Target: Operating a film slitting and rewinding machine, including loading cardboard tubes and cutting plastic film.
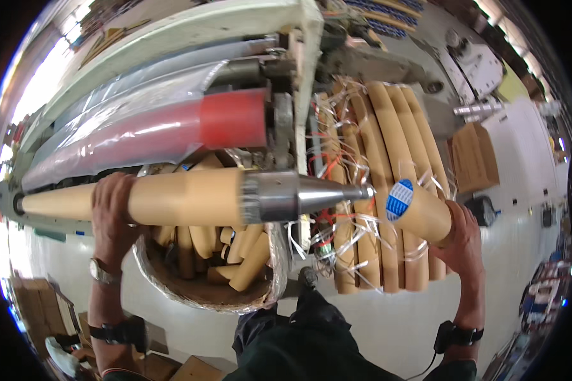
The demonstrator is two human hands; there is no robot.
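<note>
The long cardboard core (pixel 171 198) lies level across the view on a steel shaft with a cone tip (pixel 299 194), just in front of the red film roll (pixel 171 130). Left hand (pixel 113 213) is clenched over the core from above. Right hand (pixel 463 236) grasps a shorter cardboard tube (pixel 413 209) whose open end meets the shaft tip. Judged stiff, light in itself, smooth and prone to slip; the shaft adds weight, so a wide two-handed grip suits. Below, a wrapped bin (pixel 171 289) holds tube offcuts; bundled tubes (pixel 388 146) lie alongside.
</note>
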